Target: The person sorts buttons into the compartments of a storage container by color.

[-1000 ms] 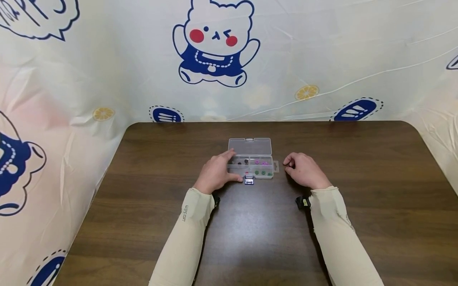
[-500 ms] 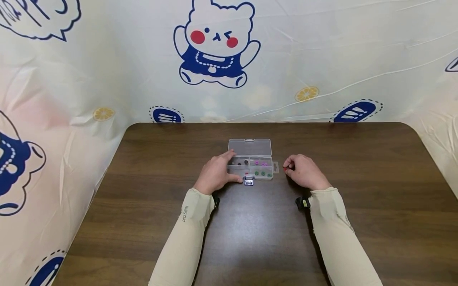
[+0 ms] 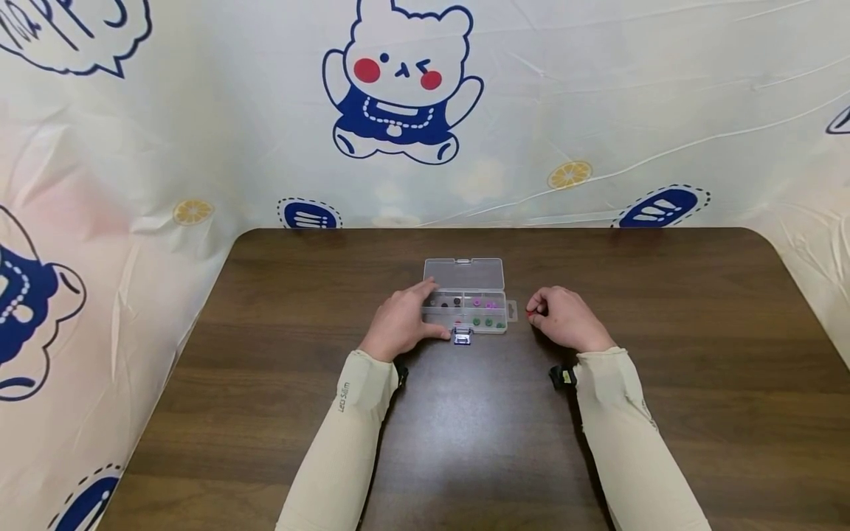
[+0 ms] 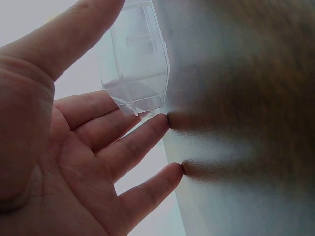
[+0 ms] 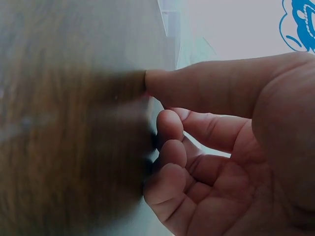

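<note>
A clear plastic compartment box (image 3: pixel 483 313) lies on the table with its lid (image 3: pixel 463 274) folded back. Small dark, purple, green and red pieces sit in its compartments, too small to name. My left hand (image 3: pixel 398 317) holds the box's left end, thumb along the front edge and fingers at the far left side. In the left wrist view, two fingertips (image 4: pixel 162 120) of that hand rest on the tabletop. Right of the box, my right hand (image 3: pixel 567 316) pinches a small red piece (image 3: pixel 530 313) between thumb and forefinger, low over the table. Its other fingers (image 5: pixel 172 152) are curled in.
The brown wooden table (image 3: pixel 265 413) has rounded far corners. A clear hanging tab (image 3: pixel 512 310) sticks out from the box's right end, and a latch (image 3: pixel 462 337) hangs off the front. Behind the table stands a pale printed curtain (image 3: pixel 598 88).
A red piece, out of sight a second ago, now shows at my right fingertips. The left hand and the box keep their place.
</note>
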The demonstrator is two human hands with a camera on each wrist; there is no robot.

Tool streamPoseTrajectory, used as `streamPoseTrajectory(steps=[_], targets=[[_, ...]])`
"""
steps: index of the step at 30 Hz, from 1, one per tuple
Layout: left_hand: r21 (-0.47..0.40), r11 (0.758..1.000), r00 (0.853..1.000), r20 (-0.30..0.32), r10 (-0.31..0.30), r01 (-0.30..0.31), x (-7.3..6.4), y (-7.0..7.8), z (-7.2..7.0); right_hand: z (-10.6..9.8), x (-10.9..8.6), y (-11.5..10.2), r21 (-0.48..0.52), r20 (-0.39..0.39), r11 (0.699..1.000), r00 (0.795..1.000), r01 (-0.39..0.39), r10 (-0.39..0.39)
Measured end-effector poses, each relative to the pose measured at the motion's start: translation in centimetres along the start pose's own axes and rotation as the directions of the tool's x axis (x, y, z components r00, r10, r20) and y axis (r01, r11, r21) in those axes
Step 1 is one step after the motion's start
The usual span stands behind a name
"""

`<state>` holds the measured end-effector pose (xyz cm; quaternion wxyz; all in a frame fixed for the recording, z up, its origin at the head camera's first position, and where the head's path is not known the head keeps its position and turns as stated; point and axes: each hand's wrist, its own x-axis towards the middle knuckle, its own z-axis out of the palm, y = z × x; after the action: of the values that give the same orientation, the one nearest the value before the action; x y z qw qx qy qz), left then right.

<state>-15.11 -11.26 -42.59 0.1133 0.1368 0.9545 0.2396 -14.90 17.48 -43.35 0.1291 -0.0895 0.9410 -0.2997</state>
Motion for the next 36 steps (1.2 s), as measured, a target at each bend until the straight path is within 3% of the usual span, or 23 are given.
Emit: streamPoseTrajectory(steps=[19, 36], targets=[[0.029, 0.999, 1.0, -0.018, 0.025, -0.025, -0.01, -0.08, -0.1, -0.33, -0.06, 0.06, 0.008, -0.007, 1.0, 1.0, 0.011, -0.011], [0.022, 1.0, 1.0, -0.006, 0.019, -0.019, 0.11, -0.1, 0.03, -0.18, -0.12, 0.0, 0.011, -0.018, 1.0, 0.999, -0.028, 0.028]])
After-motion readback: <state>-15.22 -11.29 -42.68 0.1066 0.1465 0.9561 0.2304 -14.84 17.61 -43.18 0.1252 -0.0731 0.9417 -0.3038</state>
